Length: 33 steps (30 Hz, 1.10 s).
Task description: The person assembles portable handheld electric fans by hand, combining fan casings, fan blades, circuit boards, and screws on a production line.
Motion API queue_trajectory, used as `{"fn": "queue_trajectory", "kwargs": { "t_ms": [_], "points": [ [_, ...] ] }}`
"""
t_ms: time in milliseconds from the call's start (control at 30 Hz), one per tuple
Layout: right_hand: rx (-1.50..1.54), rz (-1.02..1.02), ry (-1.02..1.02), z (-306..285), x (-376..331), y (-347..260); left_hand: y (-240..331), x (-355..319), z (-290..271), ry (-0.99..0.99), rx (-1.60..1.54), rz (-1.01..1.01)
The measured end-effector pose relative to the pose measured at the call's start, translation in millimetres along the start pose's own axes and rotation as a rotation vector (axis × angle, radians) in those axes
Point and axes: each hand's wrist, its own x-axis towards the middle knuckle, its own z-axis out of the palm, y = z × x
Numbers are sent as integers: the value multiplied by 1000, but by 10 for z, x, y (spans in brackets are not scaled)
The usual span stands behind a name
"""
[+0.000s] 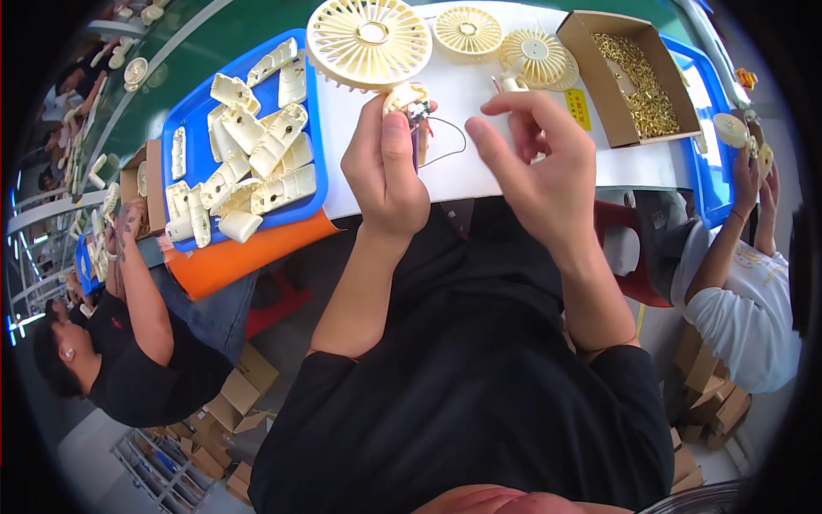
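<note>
My left hand [384, 176] is closed round the neck of a cream handheld fan [334, 38]. Its round slatted head is raised over the table. Below the neck, the fan's insides are exposed: a small circuit board [419, 111] and a loop of thin dark wire [463, 141] hanging to the right. To the right of it, my right hand [552, 158] hovers with thumb and forefinger apart and the other fingers curled; I see nothing held in it. Beyond my hands, a slatted fan cover [467, 31] and another fan head [539, 58] lie on the white table.
A blue tray [318, 163] of cream handle shells [244, 128] stands at the left. At the right is a cardboard box [599, 81] of small brass-coloured parts, beside a yellow label [578, 109] and another blue tray [706, 176]. Co-workers sit on both sides.
</note>
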Motion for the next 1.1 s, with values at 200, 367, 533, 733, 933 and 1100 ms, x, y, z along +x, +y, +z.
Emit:
{"fn": "queue_trajectory", "kwargs": {
  "t_ms": [200, 367, 533, 733, 933, 1100],
  "points": [
    [17, 10, 4, 299, -25, -70, -22, -25, -1, -94, -127, -2],
    [386, 247, -174, 151, 157, -17, -88, -89, -49, -221, 26, 1],
    [634, 438, -638, -122, 464, 92, -57, -108, -168, -381, 24, -74],
    [858, 492, -640, 10, 462, 182, -78, -83, -173, -368, 61, -31],
    [294, 322, -652, -28, 500, 72, -150, -123, -202, -366, 224, -140],
    [359, 366, -711, -100, 597, 87, -114, -107, -193, -378, 206, -112]
  ]
}}
